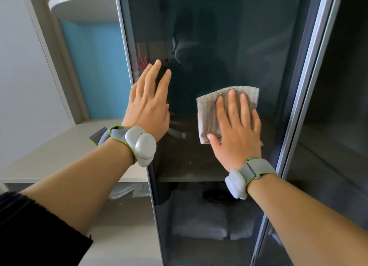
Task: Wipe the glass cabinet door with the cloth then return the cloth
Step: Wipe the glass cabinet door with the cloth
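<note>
The dark tinted glass cabinet door [209, 46] in a grey metal frame fills the middle of the view. A folded beige cloth [207, 114] lies flat against the glass at mid height. My right hand [237, 130] presses on the cloth with its palm and spread fingers, covering its right half. My left hand [148, 102] rests flat and empty on the glass near the door's left frame edge, fingers together and pointing up. Both wrists wear grey bands with white pods.
A second dark glass door [338, 106] stands to the right behind a grey frame post [302, 106]. A white desk surface [59, 150] lies to the left, with a white curved shelf [79, 4] above it on a blue wall. Folded items show dimly behind the glass, low down.
</note>
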`<control>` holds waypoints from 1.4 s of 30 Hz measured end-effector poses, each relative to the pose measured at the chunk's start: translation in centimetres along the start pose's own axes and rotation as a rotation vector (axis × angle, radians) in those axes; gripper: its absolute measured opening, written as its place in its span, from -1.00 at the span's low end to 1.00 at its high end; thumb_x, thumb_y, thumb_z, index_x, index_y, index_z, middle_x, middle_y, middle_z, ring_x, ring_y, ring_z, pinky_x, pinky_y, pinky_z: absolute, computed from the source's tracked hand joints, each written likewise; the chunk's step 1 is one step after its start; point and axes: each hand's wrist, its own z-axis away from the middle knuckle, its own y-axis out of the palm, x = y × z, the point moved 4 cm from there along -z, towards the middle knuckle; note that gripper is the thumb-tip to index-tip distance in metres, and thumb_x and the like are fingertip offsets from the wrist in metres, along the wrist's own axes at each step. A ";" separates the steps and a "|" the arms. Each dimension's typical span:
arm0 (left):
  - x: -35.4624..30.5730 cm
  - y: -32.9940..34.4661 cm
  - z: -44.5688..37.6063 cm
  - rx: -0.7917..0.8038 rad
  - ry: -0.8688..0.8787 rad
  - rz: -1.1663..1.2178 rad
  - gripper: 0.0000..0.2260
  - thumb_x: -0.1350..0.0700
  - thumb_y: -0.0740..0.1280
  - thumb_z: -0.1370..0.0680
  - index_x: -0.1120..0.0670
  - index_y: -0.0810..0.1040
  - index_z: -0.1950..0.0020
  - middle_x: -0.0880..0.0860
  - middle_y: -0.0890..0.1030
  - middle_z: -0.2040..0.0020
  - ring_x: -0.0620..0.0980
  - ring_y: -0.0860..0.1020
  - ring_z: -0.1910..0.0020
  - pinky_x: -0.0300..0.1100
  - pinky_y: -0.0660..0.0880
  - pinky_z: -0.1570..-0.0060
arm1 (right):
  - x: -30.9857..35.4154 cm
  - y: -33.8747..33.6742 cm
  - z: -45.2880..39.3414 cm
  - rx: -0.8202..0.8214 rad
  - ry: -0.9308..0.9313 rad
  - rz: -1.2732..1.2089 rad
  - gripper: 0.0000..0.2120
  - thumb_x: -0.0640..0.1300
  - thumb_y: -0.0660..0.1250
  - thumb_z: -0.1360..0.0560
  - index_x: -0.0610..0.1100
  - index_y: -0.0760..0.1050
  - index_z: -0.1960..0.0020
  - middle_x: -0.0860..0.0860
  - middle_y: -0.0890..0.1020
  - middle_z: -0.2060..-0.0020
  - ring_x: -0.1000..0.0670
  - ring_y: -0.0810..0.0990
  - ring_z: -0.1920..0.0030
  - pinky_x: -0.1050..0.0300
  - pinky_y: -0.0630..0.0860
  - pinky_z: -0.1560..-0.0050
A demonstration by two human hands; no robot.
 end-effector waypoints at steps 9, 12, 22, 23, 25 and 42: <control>2.8 -1.4 1.6 -0.068 -0.120 0.012 -0.57 0.27 0.25 -0.44 0.22 0.36 -0.31 0.25 0.35 -0.31 0.28 0.31 -0.26 0.06 0.25 -0.24 | 8.3 0.1 -1.7 0.030 -0.172 -0.049 -0.16 0.19 0.34 -0.36 0.00 0.04 -0.50 -0.05 0.06 -0.53 -0.17 0.02 -0.49 -0.17 0.17 -0.31; 3.3 -2.0 2.1 -0.141 -0.198 0.025 -0.70 0.34 0.25 -0.37 0.24 0.42 -0.10 0.26 0.42 -0.08 0.24 0.36 -0.01 -0.11 0.18 0.01 | 9.3 -0.6 -2.6 0.022 -0.176 -0.054 -0.16 0.21 0.36 -0.34 0.02 0.08 -0.49 -0.04 0.11 -0.51 -0.18 0.10 -0.42 -0.15 0.32 -0.18; 0.0 -0.2 1.2 0.085 -0.073 0.210 -0.90 0.08 0.14 -0.58 0.11 0.34 0.04 0.05 0.49 0.12 0.05 0.36 0.37 -0.15 0.26 0.33 | 6.5 -3.4 -3.7 -0.111 -0.234 -0.089 -0.39 -0.20 0.34 -0.33 -0.01 0.33 -0.37 -0.03 0.42 -0.34 -0.16 0.43 -0.15 -0.08 0.32 -0.03; -0.1 0.2 1.2 0.080 -0.098 0.185 -0.88 0.07 0.14 -0.58 0.12 0.36 0.02 0.06 0.50 0.08 0.03 0.36 0.37 -0.15 0.26 0.34 | 5.9 -3.5 -3.7 -0.141 -0.194 -0.098 -0.40 -0.25 0.32 -0.33 -0.03 0.34 -0.36 -0.05 0.43 -0.32 -0.16 0.43 -0.14 -0.08 0.29 -0.03; -0.3 0.5 1.5 0.058 -0.113 0.141 -0.87 0.06 0.14 -0.59 0.11 0.37 -0.01 0.05 0.51 0.06 -0.01 0.36 0.36 -0.17 0.26 0.36 | 4.5 -4.0 -3.7 -0.202 -0.105 -0.116 -0.46 -0.29 0.29 -0.36 -0.06 0.36 -0.33 -0.08 0.45 -0.30 -0.17 0.41 -0.15 -0.08 0.24 -0.04; -0.6 2.4 5.2 0.032 -0.060 -0.041 -0.57 0.07 0.49 -0.37 0.20 0.49 -0.15 0.19 0.51 -0.09 0.23 0.49 -0.06 0.07 0.46 -0.08 | 1.0 -2.5 -3.6 -0.133 0.033 -0.098 -0.42 -0.17 0.22 -0.50 -0.08 0.12 -0.48 -0.14 0.18 -0.48 -0.22 0.12 -0.47 -0.28 0.19 -0.31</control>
